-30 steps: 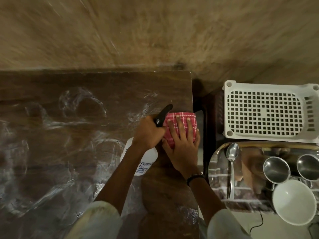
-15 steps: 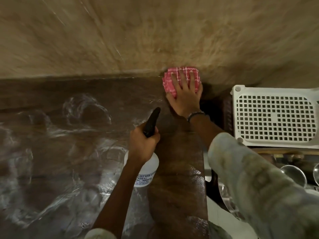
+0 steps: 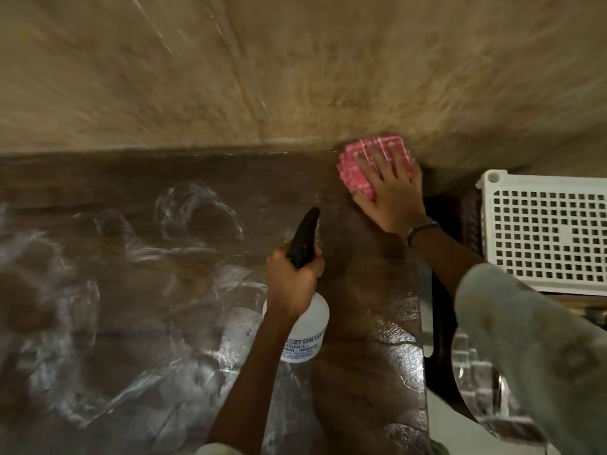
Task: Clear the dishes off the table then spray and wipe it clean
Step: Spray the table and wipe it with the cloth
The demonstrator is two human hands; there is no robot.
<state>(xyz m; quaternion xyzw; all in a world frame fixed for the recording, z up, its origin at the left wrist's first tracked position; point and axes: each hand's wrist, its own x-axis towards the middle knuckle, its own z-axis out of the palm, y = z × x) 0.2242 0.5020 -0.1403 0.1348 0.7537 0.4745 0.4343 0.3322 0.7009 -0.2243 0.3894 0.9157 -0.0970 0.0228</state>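
Observation:
The dark wooden table (image 3: 138, 323) fills the lower left, streaked with white foamy spray marks. My left hand (image 3: 294, 277) grips a white spray bottle (image 3: 307, 333) by its black trigger head, held upright over the table's right part. My right hand (image 3: 391, 195) lies flat, fingers spread, pressing a folded red-and-white checked cloth (image 3: 358, 169) onto the table's far right corner, at the edge by the wall.
A tan wall (image 3: 295, 67) runs along the table's far edge. A white plastic crate (image 3: 542, 238) with a grid top stands to the right, across a dark gap. Below it a shiny steel tray (image 3: 473, 372) shows, partly hidden by my right sleeve.
My right hand slid the cloth from the middle of the right edge up to the far right corner. My left hand with the bottle stayed roughly in place.

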